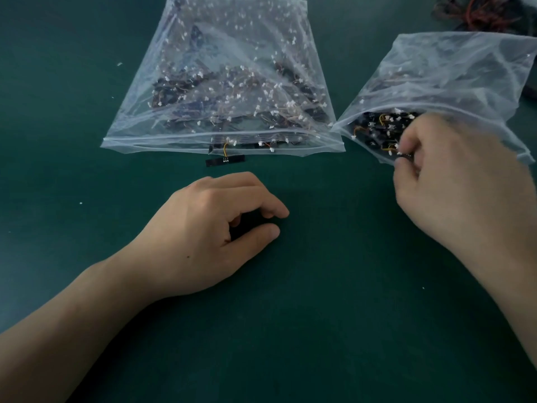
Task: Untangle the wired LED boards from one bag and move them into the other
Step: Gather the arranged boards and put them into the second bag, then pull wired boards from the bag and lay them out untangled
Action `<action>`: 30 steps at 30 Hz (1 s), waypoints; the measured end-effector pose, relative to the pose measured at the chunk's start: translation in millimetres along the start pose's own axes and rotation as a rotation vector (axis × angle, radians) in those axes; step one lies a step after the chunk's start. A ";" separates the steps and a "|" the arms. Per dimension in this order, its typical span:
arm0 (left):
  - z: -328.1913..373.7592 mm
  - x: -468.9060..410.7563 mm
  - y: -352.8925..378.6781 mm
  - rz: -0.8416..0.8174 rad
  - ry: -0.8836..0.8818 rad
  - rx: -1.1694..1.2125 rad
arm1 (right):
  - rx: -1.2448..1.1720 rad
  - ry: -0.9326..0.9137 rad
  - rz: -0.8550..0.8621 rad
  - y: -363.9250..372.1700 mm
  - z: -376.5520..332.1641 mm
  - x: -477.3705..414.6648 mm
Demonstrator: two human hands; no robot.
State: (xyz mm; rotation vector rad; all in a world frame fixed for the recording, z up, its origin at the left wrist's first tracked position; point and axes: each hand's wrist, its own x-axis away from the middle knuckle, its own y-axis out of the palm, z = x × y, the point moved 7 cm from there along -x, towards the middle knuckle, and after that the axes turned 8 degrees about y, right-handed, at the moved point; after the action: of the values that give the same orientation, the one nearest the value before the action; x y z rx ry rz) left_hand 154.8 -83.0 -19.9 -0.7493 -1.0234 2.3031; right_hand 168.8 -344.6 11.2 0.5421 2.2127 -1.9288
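Head view: the left hand (209,228) rests on the green worktop (334,286), fingers loosely curled, holding nothing. The right hand (453,181) pinches a black LED board (404,154) at the smaller bag (453,77) mouth. Another board (225,161) pokes from the larger bag (220,68) beside it.

Big bag (162,141) full, one board (225,162) poking out; small bag (453,68) seemingly part-filled.

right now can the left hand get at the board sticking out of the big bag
Probably yes. The board lies just outside the big bag's mouth, with only bare table between it and the left hand, which holds nothing. Its wire runs back into the bag.
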 end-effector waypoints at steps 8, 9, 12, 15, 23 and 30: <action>0.0 -0.6 0.8 -0.009 -0.003 -0.009 | 0.025 -0.036 -0.170 13.7 -11.9 11.0; -0.2 -0.5 0.7 -0.009 -0.004 -0.010 | -0.017 -0.059 -0.192 14.4 -14.6 11.5; 0.0 -0.7 0.4 -0.011 0.000 -0.012 | -0.112 -0.056 -0.214 16.4 -14.5 10.8; 0.1 -1.1 1.0 -0.007 0.003 -0.015 | -0.095 -0.023 -0.184 15.5 -7.3 6.4; -1.0 -1.0 0.9 -0.005 -0.011 -0.011 | -0.211 -0.254 -0.012 -0.7 -35.0 15.0; 1.3 -1.9 -1.3 0.042 -0.027 -0.040 | -0.106 -0.356 -0.096 8.8 -73.2 37.4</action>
State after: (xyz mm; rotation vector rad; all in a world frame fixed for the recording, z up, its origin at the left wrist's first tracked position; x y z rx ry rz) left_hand 155.7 -84.1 -17.6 -0.7653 -1.0783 2.3406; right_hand 146.1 -265.6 1.5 0.0695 2.1236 -1.7723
